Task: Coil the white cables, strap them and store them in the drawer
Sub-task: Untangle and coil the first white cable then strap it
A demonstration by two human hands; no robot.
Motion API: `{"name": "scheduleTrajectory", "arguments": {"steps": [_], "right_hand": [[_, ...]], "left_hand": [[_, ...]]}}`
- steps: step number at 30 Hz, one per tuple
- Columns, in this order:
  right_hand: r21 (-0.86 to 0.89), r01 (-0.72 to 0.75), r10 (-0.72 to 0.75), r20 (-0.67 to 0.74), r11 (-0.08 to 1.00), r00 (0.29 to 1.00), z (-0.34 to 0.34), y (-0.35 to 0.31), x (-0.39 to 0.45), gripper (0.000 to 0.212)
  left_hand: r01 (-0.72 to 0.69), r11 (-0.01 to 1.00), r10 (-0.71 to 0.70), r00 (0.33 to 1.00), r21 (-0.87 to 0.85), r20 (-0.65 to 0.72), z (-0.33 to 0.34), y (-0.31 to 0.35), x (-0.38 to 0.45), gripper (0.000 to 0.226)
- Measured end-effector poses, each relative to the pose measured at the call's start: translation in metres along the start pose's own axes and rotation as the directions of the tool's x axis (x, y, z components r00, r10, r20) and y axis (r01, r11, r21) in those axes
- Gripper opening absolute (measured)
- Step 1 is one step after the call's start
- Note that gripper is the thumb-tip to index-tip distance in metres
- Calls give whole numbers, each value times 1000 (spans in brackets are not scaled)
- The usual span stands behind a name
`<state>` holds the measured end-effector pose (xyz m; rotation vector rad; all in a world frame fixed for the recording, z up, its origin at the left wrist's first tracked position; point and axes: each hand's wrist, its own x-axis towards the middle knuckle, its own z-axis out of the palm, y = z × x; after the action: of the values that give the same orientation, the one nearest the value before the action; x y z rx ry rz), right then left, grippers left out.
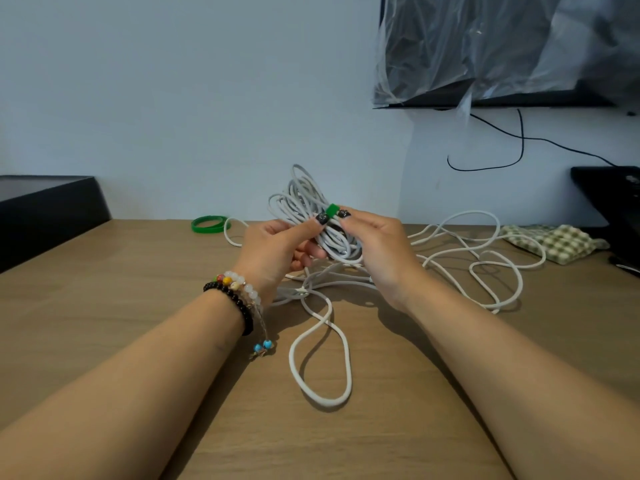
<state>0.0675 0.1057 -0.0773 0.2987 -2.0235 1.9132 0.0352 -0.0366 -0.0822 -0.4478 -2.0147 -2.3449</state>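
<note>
Above the table (104,341), both hands pinch a green strap (333,210) round the coiled white cable (304,202).

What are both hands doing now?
Left hand: holds the coiled white cable, pinching the green strap.
Right hand: pinches the same strap.

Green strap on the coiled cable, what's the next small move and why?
Probably pull the green strap snug and press its end down. Both the left hand and right hand pinch it atop the coiled cable, and its tip stands up loose.
</note>
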Motion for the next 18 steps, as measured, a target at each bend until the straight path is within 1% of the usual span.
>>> {"name": "scheduleTrajectory", "arguments": {"steps": [2,5,8,10,12,14,18], "right_hand": [[4,-4,4,23,1000,1000,2,0,-2,29],[-41,26,-23,74,999,997,1,2,-8,35],[-70,69,-61,112,995,992,5,4,-15,33],[-112,102,-92,84,989,992,10,7,-20,37],[-161,120,-117,29,980,993,17,10,-25,40],[-179,117,-126,-37,977,991,21,12,-29,41],[-192,95,-115,-99,977,988,17,10,-44,44]], "left_hand": [[-6,1000,6,1000,23,-9,-2,0,0,15],[10,998,-10,1000,65,4,-5,-1,0,16],[7,990,-10,1000,143,20,-9,-2,-1,19],[-27,984,31,999,176,-19,-10,-3,-3,23],[-81,977,97,992,196,-74,-11,-3,-5,28],[-125,969,149,984,215,-99,-11,-2,-8,30],[-146,959,158,987,244,-30,-4,0,-23,27]]}}
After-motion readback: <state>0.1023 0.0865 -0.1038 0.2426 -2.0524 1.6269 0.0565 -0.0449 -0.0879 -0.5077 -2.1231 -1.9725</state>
